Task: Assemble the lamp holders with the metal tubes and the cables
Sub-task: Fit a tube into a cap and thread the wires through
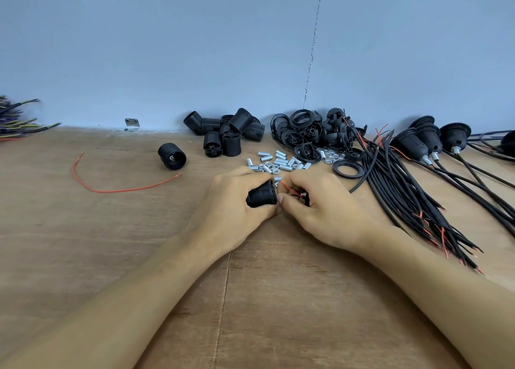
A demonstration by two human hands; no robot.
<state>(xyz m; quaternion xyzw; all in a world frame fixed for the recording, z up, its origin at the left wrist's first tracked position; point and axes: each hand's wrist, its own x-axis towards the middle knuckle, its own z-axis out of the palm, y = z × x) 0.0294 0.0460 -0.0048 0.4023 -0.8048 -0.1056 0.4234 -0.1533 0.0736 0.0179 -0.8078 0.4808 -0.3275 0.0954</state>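
**Lamp holder gripped in the left hand, cable end pinched in the right**

The fingers of the left hand are curled round a black ribbed lamp holder, which is held just above the table with its narrow end turned toward the right hand. A thin red wire is pinched between the right thumb and curled fingers, right at that narrow end. A short piece of black cable is seen inside the same grip. Whether the wire has entered the holder cannot be told. The two hands are touching at the thumbs.

Just beyond the knuckles a scatter of small metal tubes is spread, with silver nuts mixed in. A flat black ring is laid to the right of them.

Further back, against the blue wall, a heap of threaded holder bodies is piled, and beside it a heap of black caps and rings. One holder body is set apart on the left, near a loose red wire curved on the wood.

To the right, a bundle of black cables with red cores is fanned across the table. Behind it several assembled holders are lined up, each fitted with tube and cable.

At the far left edge a bunch of coloured wires is seen.
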